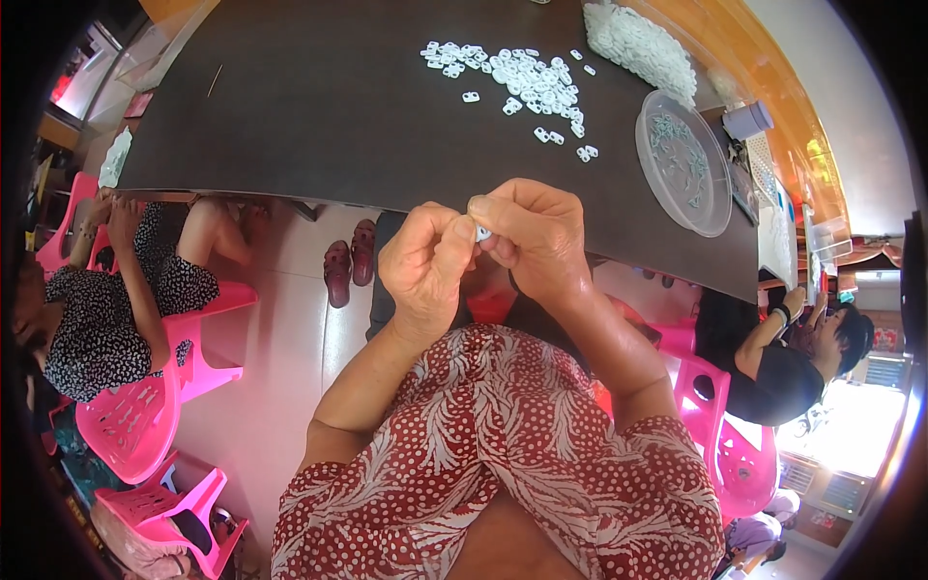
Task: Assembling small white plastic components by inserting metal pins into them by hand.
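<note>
My left hand (425,266) and my right hand (536,237) meet at the near edge of a dark table (319,106). Together their fingertips pinch one small white plastic part (481,232), mostly hidden by the fingers. Farther out on the table lies a scattered heap of several similar small white parts (527,82). A bigger pile of white parts (638,43) sits at the far right.
A clear round plastic lid or dish (681,164) with a few greenish pieces lies right of the heap. Pink plastic chairs (145,406) stand on the floor. One person sits at the left (97,309), another at the right (783,367). Red sandals (348,266) rest under the table.
</note>
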{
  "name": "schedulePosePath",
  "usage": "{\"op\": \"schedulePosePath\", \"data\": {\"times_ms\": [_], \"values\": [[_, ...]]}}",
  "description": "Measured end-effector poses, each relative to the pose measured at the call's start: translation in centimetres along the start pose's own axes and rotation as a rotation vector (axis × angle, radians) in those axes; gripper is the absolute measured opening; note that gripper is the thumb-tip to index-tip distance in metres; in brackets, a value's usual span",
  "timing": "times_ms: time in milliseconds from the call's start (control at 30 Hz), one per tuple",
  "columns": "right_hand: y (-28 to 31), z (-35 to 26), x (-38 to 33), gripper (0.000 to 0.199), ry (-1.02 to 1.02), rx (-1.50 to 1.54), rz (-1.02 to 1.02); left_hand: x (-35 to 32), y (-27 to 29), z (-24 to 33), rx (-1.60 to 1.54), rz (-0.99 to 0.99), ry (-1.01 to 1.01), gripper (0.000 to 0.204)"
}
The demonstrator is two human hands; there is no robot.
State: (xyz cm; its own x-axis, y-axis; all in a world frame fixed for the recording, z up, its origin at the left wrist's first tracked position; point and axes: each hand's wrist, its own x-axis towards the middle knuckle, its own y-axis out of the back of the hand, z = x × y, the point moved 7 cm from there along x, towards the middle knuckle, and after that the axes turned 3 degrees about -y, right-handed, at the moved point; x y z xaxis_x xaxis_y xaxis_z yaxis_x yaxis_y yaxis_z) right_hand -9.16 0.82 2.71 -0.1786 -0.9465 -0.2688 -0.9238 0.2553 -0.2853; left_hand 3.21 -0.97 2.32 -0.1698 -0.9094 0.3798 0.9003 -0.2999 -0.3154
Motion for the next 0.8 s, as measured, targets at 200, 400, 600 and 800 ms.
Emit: {"op": "schedulePosePath", "data": {"times_ms": [200, 400, 600, 800], "values": [[0.1, -0.7, 0.8, 0.019, -0.071, -0.037, -0.069, -0.3, -0.4, -1.8, -0.343, 0.022, 0.338, 0.011], [0.1, -1.4, 0.6, 0.022, 0.004, -0.274, -0.098, -0.2, 0.1, -1.5, -0.129, 0.017, 0.145, 0.023], [0.1, -1.6, 0.5, 0.022, 0.052, -0.286, -0.084, 0.2, 0.5, -0.5, 0.069, -0.095, 0.055, 0.023], [0.7, -1.1, 0.7, 0.020, -0.090, -0.185, -0.136, 0.9, 0.2, -0.1, 0.217, -0.136, -0.203, 0.020]]}}
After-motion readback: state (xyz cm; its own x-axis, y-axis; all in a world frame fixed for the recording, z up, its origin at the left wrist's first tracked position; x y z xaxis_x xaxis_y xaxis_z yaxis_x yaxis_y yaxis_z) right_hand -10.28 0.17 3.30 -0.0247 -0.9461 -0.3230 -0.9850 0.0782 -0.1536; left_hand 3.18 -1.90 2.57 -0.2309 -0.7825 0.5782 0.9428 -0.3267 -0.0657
